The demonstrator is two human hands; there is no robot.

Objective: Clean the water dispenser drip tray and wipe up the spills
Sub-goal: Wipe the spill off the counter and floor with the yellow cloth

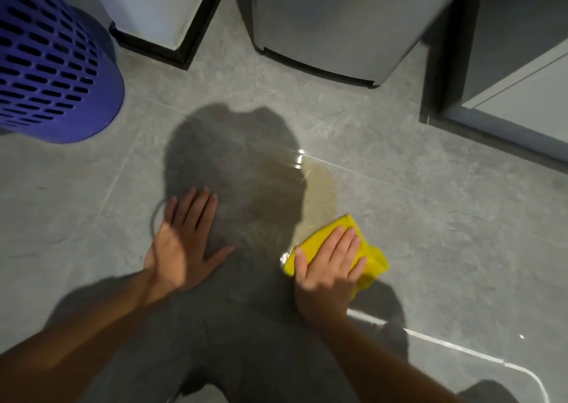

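Yellow cloth [373, 256] was pressed flat under the straight-fingered right hand [329, 264] at the near edge of the spill [319, 193]. The left hand [184, 242] was spread open on the floor [445, 233] as a brace. Firm, overlapping strokes toward the far side were advised.

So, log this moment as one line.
right hand presses yellow cloth at wet spill's edge | left hand flat on grey tiled floor | spill uncleared

My yellow cloth [373, 258] looked like soft, matt fabric; the grey floor tiles [445, 218] were smooth and stone-like (glossy where wet), and the purple basket [55, 64] was perforated, slightly shiny plastic.
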